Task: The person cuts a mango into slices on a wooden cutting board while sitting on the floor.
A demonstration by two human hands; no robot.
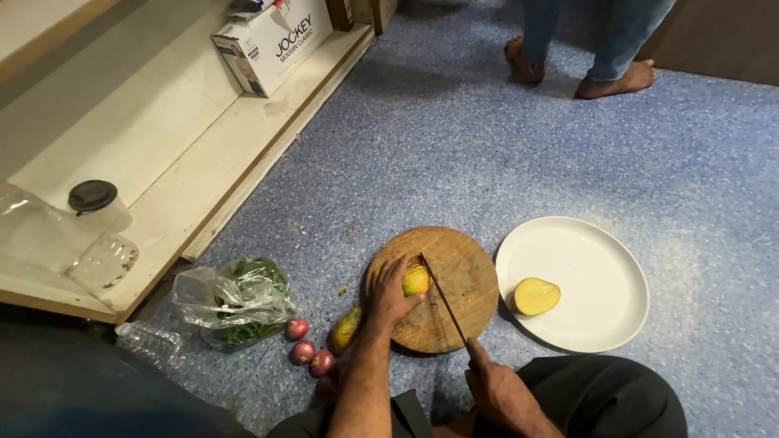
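Home floor, blue speckled vinyl (503,162); low shelf (187,162) w/ cardboard box (272,40), bare feet (576,73) nearby

The left hand (389,296) covers much of the potato half (416,280) in its grip. The right hand (499,393) hides the knife (442,298) handle. Far beyond both grips, another person's legs (596,40) are cut off by the top edge. Left of the left grip, the plastic bag's (235,302) green contents are too unclear to identify.

Blue speckled floor (454,138) under round wooden board (462,276), white plate (600,259), red onions (303,350), bagged greens (235,304).
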